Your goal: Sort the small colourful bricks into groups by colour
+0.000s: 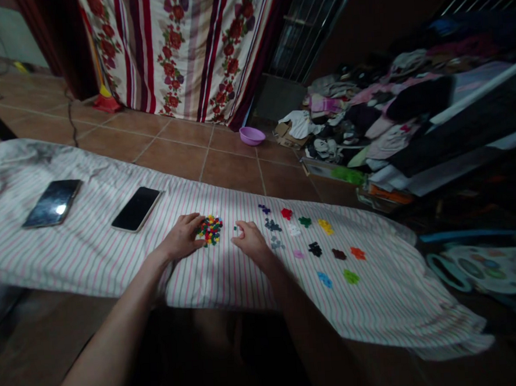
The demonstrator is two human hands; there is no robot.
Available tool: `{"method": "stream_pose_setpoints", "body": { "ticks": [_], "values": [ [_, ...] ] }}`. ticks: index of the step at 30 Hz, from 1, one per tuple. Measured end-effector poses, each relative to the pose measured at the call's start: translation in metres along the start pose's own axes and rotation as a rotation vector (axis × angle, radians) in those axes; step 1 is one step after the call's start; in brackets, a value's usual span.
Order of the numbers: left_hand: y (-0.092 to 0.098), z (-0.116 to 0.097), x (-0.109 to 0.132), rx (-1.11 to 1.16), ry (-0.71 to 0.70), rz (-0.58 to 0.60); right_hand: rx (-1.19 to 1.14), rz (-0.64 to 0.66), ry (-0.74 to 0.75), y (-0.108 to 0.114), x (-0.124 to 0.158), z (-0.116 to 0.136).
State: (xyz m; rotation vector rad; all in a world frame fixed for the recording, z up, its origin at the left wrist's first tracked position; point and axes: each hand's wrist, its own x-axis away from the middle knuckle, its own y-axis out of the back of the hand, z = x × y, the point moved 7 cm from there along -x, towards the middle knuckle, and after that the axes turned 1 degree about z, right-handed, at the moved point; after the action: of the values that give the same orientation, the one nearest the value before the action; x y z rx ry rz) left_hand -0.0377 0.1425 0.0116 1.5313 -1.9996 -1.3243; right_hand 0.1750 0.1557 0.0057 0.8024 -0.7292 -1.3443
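A mixed pile of small coloured pieces (210, 228) lies on a striped cloth (91, 250) spread over a low surface. My left hand (182, 235) rests at the pile's left edge, fingers curled onto it. My right hand (250, 239) lies just right of the pile with fingers pinched together; a tiny green piece (235, 227) sits by its fingertips. To the right lie several small single-colour groups: red (286, 213), green (304, 221), yellow (325, 226), black (315, 249), orange (358, 253), blue (324, 279).
Two dark phones (53, 202) (136, 208) lie on the cloth at the left. Beyond is a tiled floor with a purple bowl (251, 136), a flowered curtain (179, 52) and a heap of clothes (388, 115) at the right.
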Motion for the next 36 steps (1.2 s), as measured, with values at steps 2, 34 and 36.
{"method": "stream_pose_setpoints", "body": {
  "ticks": [2, 34, 36],
  "values": [
    [0.0, 0.004, -0.001, -0.034, 0.035, -0.002, 0.02, 0.04, 0.029, -0.006, -0.006, 0.009],
    [-0.006, -0.011, -0.004, 0.186, 0.244, 0.1, -0.158, -0.013, 0.318, -0.028, 0.012, 0.044],
    [-0.01, -0.013, -0.005, 0.279, 0.229, 0.081, -0.14, -0.015, 0.346, -0.028, 0.011, 0.048]
  ]
}}
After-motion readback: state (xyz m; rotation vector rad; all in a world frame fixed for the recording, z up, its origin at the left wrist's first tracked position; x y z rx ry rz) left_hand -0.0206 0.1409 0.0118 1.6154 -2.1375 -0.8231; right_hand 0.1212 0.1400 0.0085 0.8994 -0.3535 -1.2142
